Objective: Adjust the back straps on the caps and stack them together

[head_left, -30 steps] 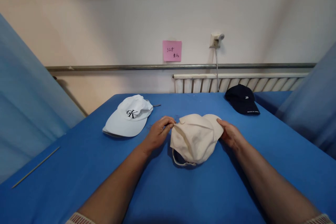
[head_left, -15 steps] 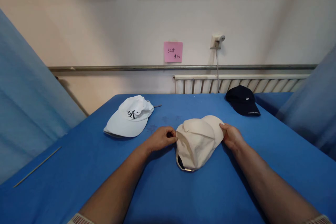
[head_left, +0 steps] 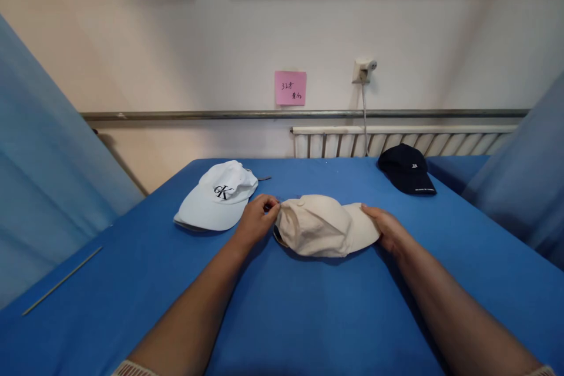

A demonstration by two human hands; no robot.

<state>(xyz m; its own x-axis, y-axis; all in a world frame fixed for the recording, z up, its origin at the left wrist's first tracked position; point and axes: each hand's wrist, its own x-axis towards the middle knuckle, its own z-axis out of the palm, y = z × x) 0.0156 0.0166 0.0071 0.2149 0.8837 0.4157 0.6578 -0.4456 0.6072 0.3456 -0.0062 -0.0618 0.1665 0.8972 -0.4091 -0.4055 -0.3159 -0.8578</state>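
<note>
Between my hands a cream baseball cap [head_left: 319, 226] rests on the blue-covered table, its brim pointing right and its crown partly creased. My left hand [head_left: 258, 217] pinches the crown's back edge near the dark strap opening. At the other end my right hand [head_left: 388, 229] grips the brim, thumb on top and fingers underneath, mostly hidden. A white baseball cap [head_left: 218, 197] with black letters lies just left of my left hand. Further back on the right sits a black baseball cap [head_left: 406, 169] with small white lettering.
The blue table cover [head_left: 326, 317] spreads below everything. A thin stick [head_left: 61, 281] lies at the left edge. Blue curtains [head_left: 48, 176] hang at both sides. Behind the table are a metal rail [head_left: 211, 114], a radiator [head_left: 409, 140], a plugged-in socket [head_left: 363, 71] and a pink note [head_left: 290, 88].
The cream cap has turned so its brim points right and its back opening faces left. My left hand has moved left and slightly away; my right hand stays on the brim.
</note>
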